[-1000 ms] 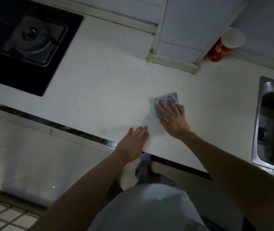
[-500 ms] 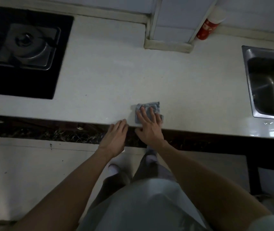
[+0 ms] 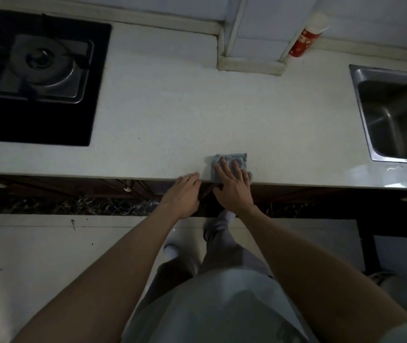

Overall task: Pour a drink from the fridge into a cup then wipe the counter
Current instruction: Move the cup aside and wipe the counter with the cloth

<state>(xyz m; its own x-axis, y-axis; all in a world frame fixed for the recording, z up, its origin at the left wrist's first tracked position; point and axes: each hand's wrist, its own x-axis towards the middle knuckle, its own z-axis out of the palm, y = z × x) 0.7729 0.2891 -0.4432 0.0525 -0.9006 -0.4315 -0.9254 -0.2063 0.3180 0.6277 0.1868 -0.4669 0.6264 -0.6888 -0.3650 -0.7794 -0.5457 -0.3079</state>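
Observation:
A small blue-grey cloth [image 3: 239,159] lies flat at the front edge of the white counter [image 3: 172,115]. My right hand [image 3: 232,186] presses on it with spread, straight fingers, the palm hanging past the edge. My left hand [image 3: 182,194] sits just left of the cloth, its fingertips resting on the counter's front edge, holding nothing. A red cup with a white top [image 3: 307,35] stands at the back of the counter by a wall pillar.
A black gas hob [image 3: 36,70] fills the counter's left end. A steel sink [image 3: 395,115] is set in at the right. A white pillar base [image 3: 249,63] juts onto the counter at the back. Dark cabinet fronts run below the edge.
My right hand has dragged the cloth from mid-counter back to the front edge. My left hand has slid back with it, from lying on the counter to only its fingertips on the edge.

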